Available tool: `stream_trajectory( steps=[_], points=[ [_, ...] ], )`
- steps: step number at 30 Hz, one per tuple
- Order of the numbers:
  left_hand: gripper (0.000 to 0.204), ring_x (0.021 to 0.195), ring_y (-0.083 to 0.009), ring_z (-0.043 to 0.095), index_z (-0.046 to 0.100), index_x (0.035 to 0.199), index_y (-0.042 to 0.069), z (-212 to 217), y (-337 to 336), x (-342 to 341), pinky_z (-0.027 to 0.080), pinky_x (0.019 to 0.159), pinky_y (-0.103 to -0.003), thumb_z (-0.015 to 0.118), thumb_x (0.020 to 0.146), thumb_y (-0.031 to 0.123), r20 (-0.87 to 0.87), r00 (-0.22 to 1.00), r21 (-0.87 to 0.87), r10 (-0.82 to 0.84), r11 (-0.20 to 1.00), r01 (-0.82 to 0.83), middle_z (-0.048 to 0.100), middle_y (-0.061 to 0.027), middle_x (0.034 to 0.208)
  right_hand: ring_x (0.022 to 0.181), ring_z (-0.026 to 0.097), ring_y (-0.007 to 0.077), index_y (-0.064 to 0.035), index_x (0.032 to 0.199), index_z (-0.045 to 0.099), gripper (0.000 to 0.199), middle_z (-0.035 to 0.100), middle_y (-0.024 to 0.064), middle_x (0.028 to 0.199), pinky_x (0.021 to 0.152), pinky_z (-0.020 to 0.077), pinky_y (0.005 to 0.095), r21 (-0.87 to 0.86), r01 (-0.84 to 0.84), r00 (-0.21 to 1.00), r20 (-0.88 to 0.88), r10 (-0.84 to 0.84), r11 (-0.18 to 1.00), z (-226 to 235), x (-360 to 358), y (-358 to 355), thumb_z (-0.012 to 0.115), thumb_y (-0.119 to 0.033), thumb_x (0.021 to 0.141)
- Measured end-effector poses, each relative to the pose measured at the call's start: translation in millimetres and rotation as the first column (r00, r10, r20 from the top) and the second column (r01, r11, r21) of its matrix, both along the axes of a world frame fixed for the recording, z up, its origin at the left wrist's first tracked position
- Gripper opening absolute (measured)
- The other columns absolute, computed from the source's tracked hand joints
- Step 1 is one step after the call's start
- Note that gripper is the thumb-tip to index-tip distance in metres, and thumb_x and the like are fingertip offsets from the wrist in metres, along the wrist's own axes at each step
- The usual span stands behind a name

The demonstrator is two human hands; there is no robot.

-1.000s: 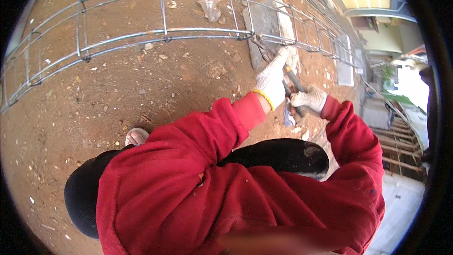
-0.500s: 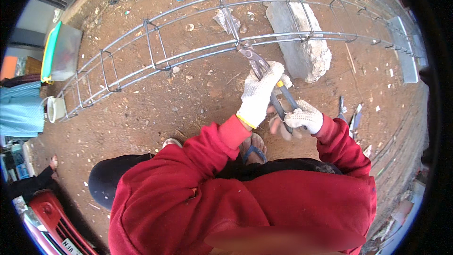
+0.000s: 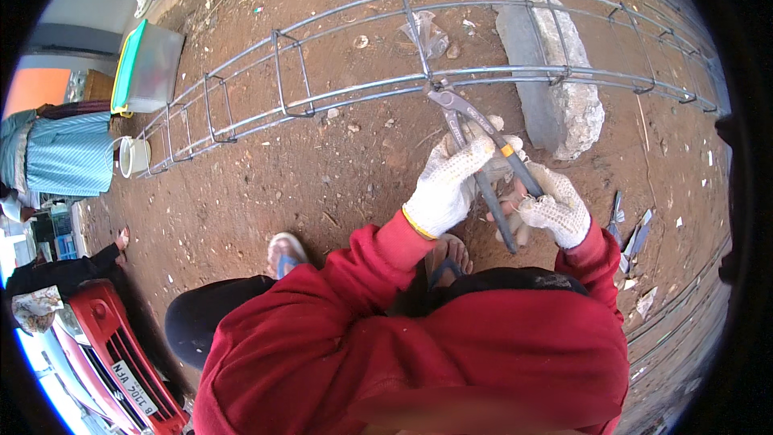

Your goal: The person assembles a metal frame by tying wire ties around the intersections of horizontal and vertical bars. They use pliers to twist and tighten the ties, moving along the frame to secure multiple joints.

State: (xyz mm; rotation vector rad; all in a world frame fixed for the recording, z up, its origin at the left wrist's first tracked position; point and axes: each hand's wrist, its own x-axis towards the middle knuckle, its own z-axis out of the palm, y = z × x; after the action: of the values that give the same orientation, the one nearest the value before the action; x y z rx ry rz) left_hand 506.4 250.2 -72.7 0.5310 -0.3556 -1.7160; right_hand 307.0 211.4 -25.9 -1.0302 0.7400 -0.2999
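Brown dirt (image 3: 233,201) lies all around, with a red car (image 3: 121,362) at lower left. Long rebar cage (image 3: 415,31) arches across the upper frame. At centre, the gloved left hand (image 3: 445,185) curls around the left handle of grey pincers (image 3: 515,163), whose head meets the cage; rightward, the gloved right hand (image 3: 557,208) wraps the other handle. Upper right: concrete block (image 3: 573,105).

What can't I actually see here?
All in the head view:
Part of one handle of the pliers: hidden by the left hand.
Tips at the steel cage: too small to tell whether they grip.
The cage's right end: blurred near the dark rim.
Red car: cut off by the rim.
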Motion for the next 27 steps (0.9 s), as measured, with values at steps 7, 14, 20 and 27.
stream_trajectory(
  steps=[7,14,20,27],
  points=[
    [0.056,0.123,-0.0388,0.05,0.042,0.139,0.009,-6,-9,0,0.032,0.111,-0.054,0.063,0.09,0.026,-0.286,0.958,-0.052,-0.016,0.999,0.001,0.056,-0.0199,0.126,0.082,0.06,0.0097,-0.0056,0.1,0.052,0.029,0.067,0.0058,0.095,0.069,0.0498,0.0241,-0.021,0.066,0.996,0.061,-0.065,0.998,-11,5,13,0.072,-0.019,0.085],
    [0.051,0.114,-0.0317,0.057,0.044,0.136,0.008,-9,6,0,0.049,0.094,-0.048,0.063,0.092,0.025,-0.005,1.0,0.194,-0.009,0.981,0.009,0.058,-0.0161,0.122,0.073,0.056,0.0079,-0.0041,0.105,0.054,0.028,0.061,-0.0013,0.083,0.061,0.0482,0.0267,-0.278,0.066,0.992,-0.086,-0.093,0.958,-21,10,27,0.07,-0.019,0.087],
    [0.045,0.089,-0.0215,0.066,0.047,0.131,0.003,-41,62,29,0.058,0.063,-0.032,0.06,0.094,0.025,0.627,0.745,0.498,-0.229,0.853,-0.157,0.063,-0.0132,0.113,0.065,0.062,0.0282,-0.0034,0.095,0.054,0.026,0.059,0.0142,0.072,0.06,0.0491,0.0368,-0.57,-0.009,0.926,-0.314,-0.208,0.821,-73,41,52,0.067,-0.024,0.087],
    [0.031,0.069,-0.0155,0.065,0.058,0.114,0.006,-81,69,73,0.049,0.055,-0.028,0.056,0.097,0.032,0.766,0.613,0.377,-0.192,0.907,-0.188,0.069,-0.0094,0.095,0.086,0.065,0.0422,-0.0047,0.107,0.057,0.049,0.066,0.0243,0.084,0.073,0.0513,0.0465,-0.508,-0.288,0.756,-0.641,-0.132,0.812,-95,108,67,0.064,-0.047,0.084]
  ],
)
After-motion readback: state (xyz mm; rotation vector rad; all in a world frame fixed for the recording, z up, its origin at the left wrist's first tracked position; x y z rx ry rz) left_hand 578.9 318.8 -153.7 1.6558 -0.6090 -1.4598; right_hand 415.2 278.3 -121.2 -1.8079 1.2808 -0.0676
